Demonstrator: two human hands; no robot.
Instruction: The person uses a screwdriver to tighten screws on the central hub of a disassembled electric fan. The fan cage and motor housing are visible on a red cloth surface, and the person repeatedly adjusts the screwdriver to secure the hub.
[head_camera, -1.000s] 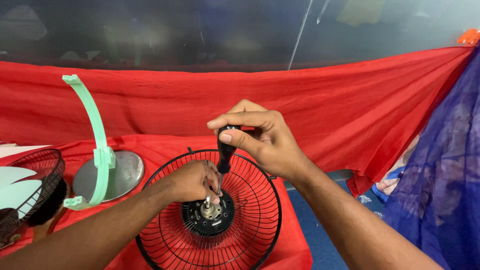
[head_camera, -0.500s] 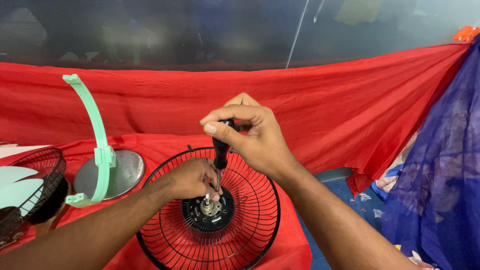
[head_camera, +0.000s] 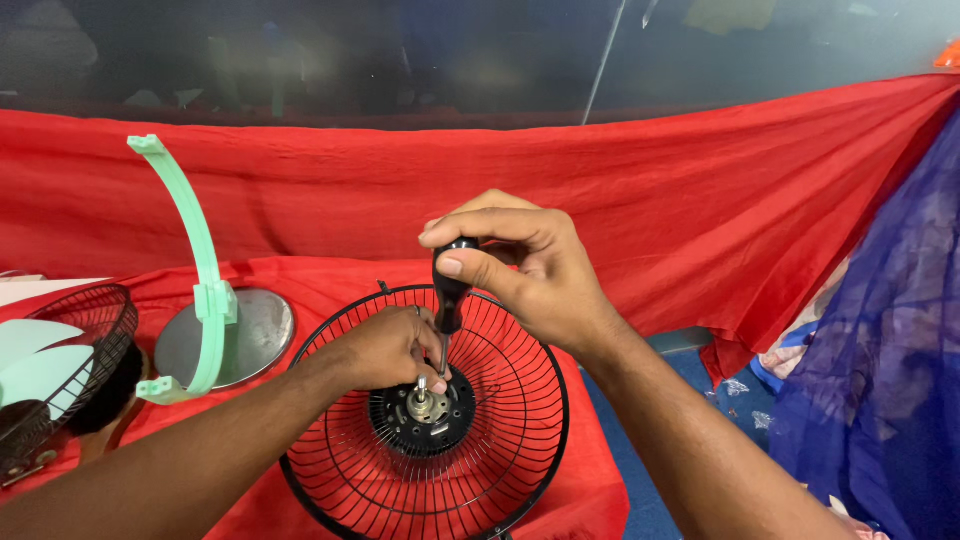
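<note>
Head view, looking down on my own two hands over a red cloth (head_camera: 700, 200). My right hand (head_camera: 530, 275) is curled tight around the black handle of a screwdriver (head_camera: 448, 290), thumb pressed on the front of the handle and the other fingers wrapped behind its top. The tool stands nearly upright, its thin metal shaft running down from under my thumb to the middle of a black wire fan guard (head_camera: 425, 425) that lies flat just below both hands. My left hand (head_camera: 385, 345) is just below and to the left of the right one, fingers bunched together and closed around the lower end of the shaft, resting on the guard's wires. Directly under its fingertips sits the round black motor hub (head_camera: 420, 410) with a short metal spindle sticking up; the screwdriver tip comes down just beside that spindle, though I cannot tell exactly what it touches. To the left of my left forearm stands a pale green curved bracket (head_camera: 195, 260) rising from a round metal base plate (head_camera: 250, 335). Further left, well apart from my hands, another black wire guard (head_camera: 85, 340) holds pale fan blades (head_camera: 35, 365). To the right of my right forearm hangs a blue patterned cloth (head_camera: 880, 350).
</note>
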